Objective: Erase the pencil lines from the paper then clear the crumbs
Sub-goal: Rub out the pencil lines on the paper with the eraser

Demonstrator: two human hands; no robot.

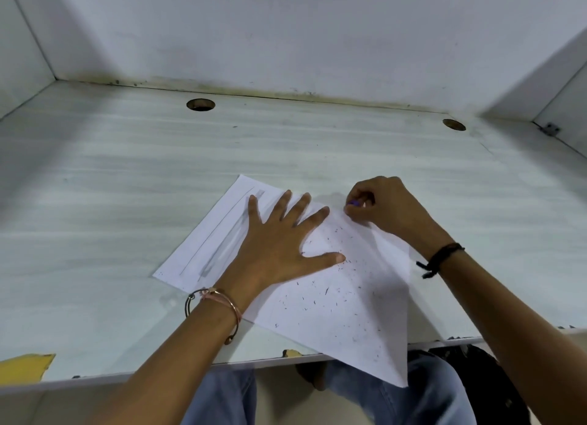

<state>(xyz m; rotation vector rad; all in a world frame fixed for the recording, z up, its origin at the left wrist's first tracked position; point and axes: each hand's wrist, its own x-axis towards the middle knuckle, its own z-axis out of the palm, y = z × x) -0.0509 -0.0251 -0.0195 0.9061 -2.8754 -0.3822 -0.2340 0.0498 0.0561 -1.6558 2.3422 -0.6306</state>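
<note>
One sheet of paper [349,313] lies on the desk [127,170], its near corner overhanging the front edge. Left hand [279,243] presses flat on it, five fingers splayed wide. Right hand [384,205] pinches one purple eraser [354,203] at the far edge. One thin pencil line [216,234] shows beside one smudged band; crumbs [327,291] too many to count.

Light: even, cool, fairly bright.
Shadows: soft, beneath the right hand [386,204] and across the paper [349,297].
Focus: slightly soft overall.
Edges: wide-angle bending at the corners.
</note>
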